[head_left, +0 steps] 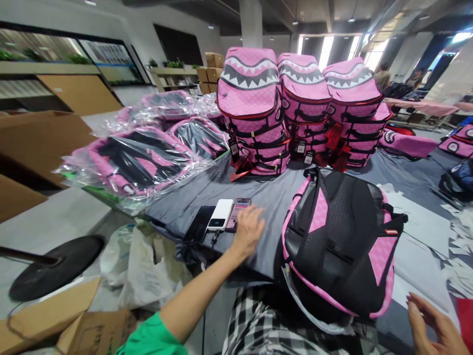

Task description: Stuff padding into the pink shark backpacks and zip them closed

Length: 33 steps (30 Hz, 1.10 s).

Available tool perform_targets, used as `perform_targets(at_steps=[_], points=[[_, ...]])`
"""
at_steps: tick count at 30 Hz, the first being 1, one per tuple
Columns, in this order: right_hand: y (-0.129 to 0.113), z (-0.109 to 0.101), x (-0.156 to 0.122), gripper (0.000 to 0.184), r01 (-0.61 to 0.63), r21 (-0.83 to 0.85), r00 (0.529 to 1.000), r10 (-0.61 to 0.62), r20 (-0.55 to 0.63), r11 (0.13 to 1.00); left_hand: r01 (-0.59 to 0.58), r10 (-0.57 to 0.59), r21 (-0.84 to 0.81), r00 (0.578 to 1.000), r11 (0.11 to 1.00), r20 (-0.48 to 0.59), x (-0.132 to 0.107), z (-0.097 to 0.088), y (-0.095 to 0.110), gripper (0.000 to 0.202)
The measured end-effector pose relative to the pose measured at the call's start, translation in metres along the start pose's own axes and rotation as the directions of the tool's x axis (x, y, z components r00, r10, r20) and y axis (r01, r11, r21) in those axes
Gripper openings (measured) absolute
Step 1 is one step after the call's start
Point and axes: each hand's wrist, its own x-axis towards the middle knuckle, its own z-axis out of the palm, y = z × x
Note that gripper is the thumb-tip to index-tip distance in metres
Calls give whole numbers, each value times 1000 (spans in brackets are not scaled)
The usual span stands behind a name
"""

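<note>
My left hand (248,230) reaches over the grey table cover with its fingers outstretched and slightly blurred. It overlaps the right edge of a phone with a lit screen (235,214); whether a fingertip touches it I cannot tell. Beside that phone lie a white power bank (220,214) with a cable and a dark phone-like slab (200,224). A black and pink backpack (340,241) rests at the table's front edge, its straps facing up. To its lower right, my right hand (434,328) is partly cut off by the frame, fingers apart, holding nothing visible.
Stacked pink backpacks with shark-mouth prints (251,98) stand at the back. Plastic-wrapped backpacks (140,160) lie at left. White paper sheets (421,256) and scraps spread on the right. Cardboard boxes (40,143) and a round black stand base (57,266) occupy the left floor.
</note>
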Motion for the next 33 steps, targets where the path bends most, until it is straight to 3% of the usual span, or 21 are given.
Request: perform_targets(at_steps=[3,5,7,9,12,14,16,18,20,21,22,25,28,31,33], points=[[-16,29,14,52,-15,29,997,12,81,999,-187,200,-213,979,959,40,-23,1,62,50],[-34,49,21,57,2,83,983,-17,183,997,-279,300,-306,953,910,24,-27,4,84,59],[-48,64,26,61,-16,122,959,-20,283,992,-279,293,-295,956,914,5,-17,11,84,53],[-54,71,27,60,-7,141,945,-39,325,990,-223,246,-295,968,929,46,2,19,70,47],[-49,62,18,52,-50,264,931,-51,361,963,-246,286,-296,953,923,101,22,20,52,47],[-40,51,3,42,-52,304,918,-75,390,951,-261,283,-280,958,924,42,19,9,56,48],[-30,43,-15,40,-8,288,868,-136,477,958,-304,289,-277,953,911,-94,-1,-5,72,49],[-20,42,-32,57,80,245,792,-211,573,966,-464,408,-261,881,847,-241,-30,-15,93,49],[-16,47,-44,79,193,186,749,-267,606,963,-614,559,-185,782,767,-275,-58,-15,112,41],[-16,49,-48,83,248,163,744,-296,599,955,-631,592,-143,770,763,-239,-69,-11,119,35],[-18,51,-51,80,292,154,751,-326,574,944,-615,592,-102,784,782,-187,-78,-5,124,28],[-32,54,-57,49,359,207,812,-414,411,910,-529,527,0,845,849,-89,-89,16,130,17],[-51,61,-63,20,464,199,813,-504,292,863,-541,540,34,832,840,-128,-86,30,131,12],[-66,76,-68,20,575,73,768,-568,296,815,-536,528,-3,831,844,-175,-79,32,136,13],[-71,85,-70,23,573,13,788,-555,267,820,-542,526,-28,826,840,-200,-75,30,141,11]])
